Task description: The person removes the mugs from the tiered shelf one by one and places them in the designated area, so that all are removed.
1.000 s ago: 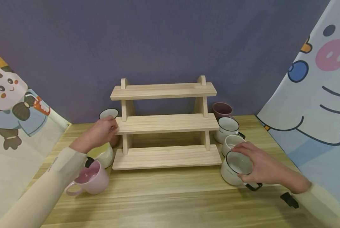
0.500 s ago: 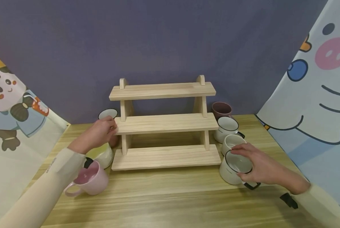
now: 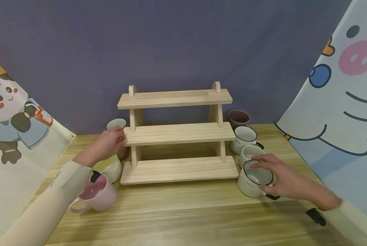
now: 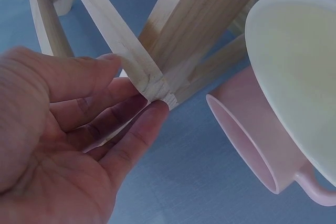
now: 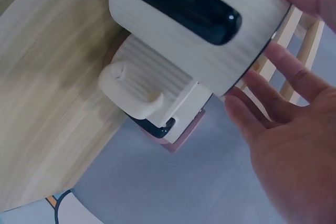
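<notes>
In the head view my left hand (image 3: 109,140) grips the left end of the middle board of a three-tier wooden display stand (image 3: 180,133). The left wrist view shows the thumb on one face of the board (image 4: 128,51) and fingers on the other. At the stand's right, my right hand (image 3: 284,176) holds a white mug (image 3: 248,186) by its dark rim, thumb on the near side, fingertips on the far side. The right wrist view gives the mug's black handle (image 5: 184,6) and ribbed wall. Whether its base touches the table cannot be told.
Left of the stand are a pink mug (image 3: 104,196), a pale-green-lined cup (image 3: 114,171), a dark-rimmed cup (image 3: 116,122) and a partly hidden pinkish mug (image 4: 252,129). Behind the held mug stand a small white cup (image 3: 247,155), a dark-rimmed mug (image 3: 238,145) and a mauve cup (image 3: 238,118).
The white mug has shifted slightly away from me within my right hand's hold, and its black handle shows less. The left hand keeps its place on the board.
</notes>
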A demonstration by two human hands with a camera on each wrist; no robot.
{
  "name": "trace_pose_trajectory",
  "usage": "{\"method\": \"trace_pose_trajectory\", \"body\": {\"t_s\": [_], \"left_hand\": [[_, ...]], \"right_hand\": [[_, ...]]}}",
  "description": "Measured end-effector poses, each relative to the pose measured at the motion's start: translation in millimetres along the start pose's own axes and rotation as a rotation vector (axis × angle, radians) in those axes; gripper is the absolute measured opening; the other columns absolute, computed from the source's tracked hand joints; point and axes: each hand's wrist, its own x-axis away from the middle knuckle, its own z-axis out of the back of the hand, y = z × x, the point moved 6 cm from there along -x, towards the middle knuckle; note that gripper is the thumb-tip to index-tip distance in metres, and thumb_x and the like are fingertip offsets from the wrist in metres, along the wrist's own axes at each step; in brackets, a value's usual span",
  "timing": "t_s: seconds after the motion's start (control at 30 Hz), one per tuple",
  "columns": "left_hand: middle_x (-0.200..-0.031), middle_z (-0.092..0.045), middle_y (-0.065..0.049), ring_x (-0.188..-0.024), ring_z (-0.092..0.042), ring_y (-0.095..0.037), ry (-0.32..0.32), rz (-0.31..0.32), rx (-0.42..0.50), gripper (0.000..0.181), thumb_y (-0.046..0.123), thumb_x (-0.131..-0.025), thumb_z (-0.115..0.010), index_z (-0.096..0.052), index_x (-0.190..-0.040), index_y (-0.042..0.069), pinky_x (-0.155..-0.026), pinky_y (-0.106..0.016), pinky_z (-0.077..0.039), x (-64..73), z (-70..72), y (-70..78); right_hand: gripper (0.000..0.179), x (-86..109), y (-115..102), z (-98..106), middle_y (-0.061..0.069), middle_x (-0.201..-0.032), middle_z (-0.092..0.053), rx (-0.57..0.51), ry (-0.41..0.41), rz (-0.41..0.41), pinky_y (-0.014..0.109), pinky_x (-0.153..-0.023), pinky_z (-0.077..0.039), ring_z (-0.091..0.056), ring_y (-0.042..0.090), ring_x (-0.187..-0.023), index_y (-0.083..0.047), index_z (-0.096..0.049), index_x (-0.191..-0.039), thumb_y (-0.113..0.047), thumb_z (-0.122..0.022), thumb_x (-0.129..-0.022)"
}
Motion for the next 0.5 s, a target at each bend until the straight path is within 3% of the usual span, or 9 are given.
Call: {"method": "trace_pose_trajectory", "body": {"t_s": [0.2,0.5], "left_hand": [[-0.087,-0.055,-0.010,-0.071,-0.057,-0.024,-0.001,0.002,0.002,0.003,-0.005,-0.082,-0.065,-0.063,-0.083,-0.003,-0.067,-0.040,-0.049,-0.1,-0.8,0.0],[-0.086,-0.055,-0.012,-0.073,-0.058,-0.026,0.018,0.003,0.002,0.004,-0.006,-0.082,-0.063,-0.062,-0.086,-0.004,-0.068,-0.041,-0.050,-0.7,-2.0,-1.0]], "right_hand": [[0.057,1.4,1.4,4.6,0.008,-0.129,-0.050,-0.017,-0.002,0.001,0.046,-0.080,-0.046,-0.045,0.028,-0.115,-0.014,-0.065,-0.114,-0.021,-0.088,-0.062],[0.057,1.1,6.0,10.1,0.009,-0.129,-0.050,-0.013,-0.024,-0.031,0.042,-0.080,-0.046,-0.045,0.028,-0.115,-0.014,-0.065,-0.115,-0.029,-0.087,-0.065]]}}
